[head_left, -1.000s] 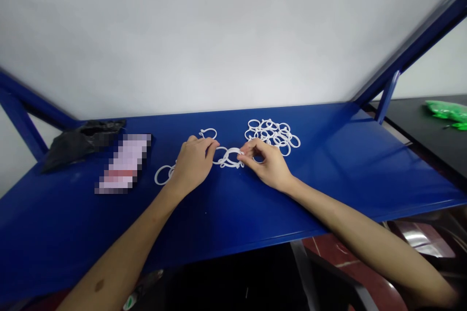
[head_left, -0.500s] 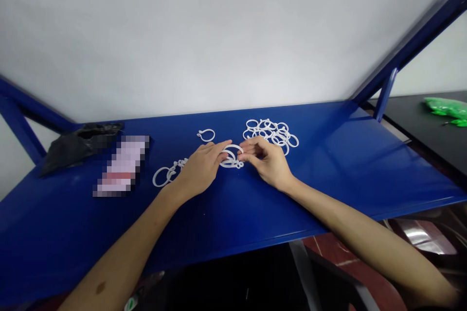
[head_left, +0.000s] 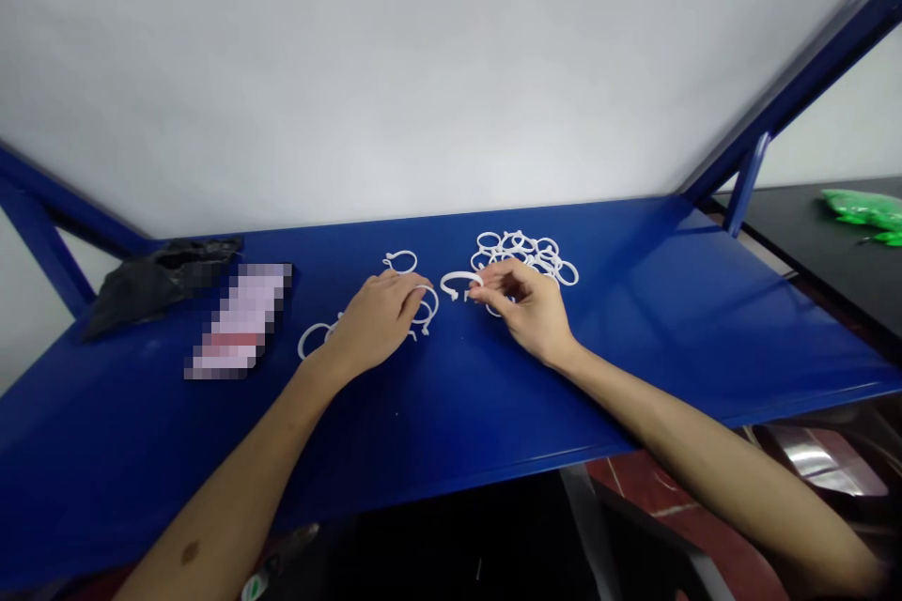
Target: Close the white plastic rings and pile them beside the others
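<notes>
My left hand [head_left: 373, 319] is closed on a white plastic curtain ring [head_left: 434, 300], pinched between thumb and fingers; a second ring seems to show just behind it. In my right hand [head_left: 525, 305], thumb and fingertips grip another white curtain ring [head_left: 455, 278], tilted almost edge-on with a gap at its lower side. A small air gap separates the two held rings. Partly covered by my left hand, a few rings [head_left: 308, 338] lie on the table. One single ring [head_left: 403, 254] rests behind that hand. A heap of rings [head_left: 518, 244] lies behind my right hand, which hides part of it.
The blue table [head_left: 634, 300] has raised blue side bars and a white wall behind. A pixelated phone-like object [head_left: 243, 315] and a crumpled black plastic bag [head_left: 159, 282] lie at left. A green plastic packet [head_left: 863, 211] sits on a dark surface at far right.
My hands have moved apart. The rings that were together between them are now separate, one side in my left hand and one in my right.
</notes>
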Tool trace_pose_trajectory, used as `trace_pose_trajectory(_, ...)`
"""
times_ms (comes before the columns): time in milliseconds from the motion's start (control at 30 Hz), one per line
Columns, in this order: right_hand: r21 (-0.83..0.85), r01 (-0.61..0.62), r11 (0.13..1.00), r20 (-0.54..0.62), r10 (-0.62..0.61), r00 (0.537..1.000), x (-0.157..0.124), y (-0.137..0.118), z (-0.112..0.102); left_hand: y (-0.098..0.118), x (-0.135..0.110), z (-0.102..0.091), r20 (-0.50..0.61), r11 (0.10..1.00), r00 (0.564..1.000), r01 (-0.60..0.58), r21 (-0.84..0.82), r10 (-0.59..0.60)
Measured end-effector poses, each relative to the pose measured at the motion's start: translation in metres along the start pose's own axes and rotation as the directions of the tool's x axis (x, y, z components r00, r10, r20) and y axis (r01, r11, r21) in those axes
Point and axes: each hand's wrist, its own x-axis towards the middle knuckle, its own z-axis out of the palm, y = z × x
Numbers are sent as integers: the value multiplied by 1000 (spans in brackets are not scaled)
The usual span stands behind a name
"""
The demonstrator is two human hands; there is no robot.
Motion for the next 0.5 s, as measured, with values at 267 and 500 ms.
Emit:
trace_pose_trajectory(267,-287,419,862,341,-316,885,-7,-5,-4,10,0,-16,-218,986,968,144,86,-122)
trace_pose_trajectory(500,-427,352,833,355,-204,912,-12,-15,-3,26,-3,-18,77,833,981,193,-518,-179)
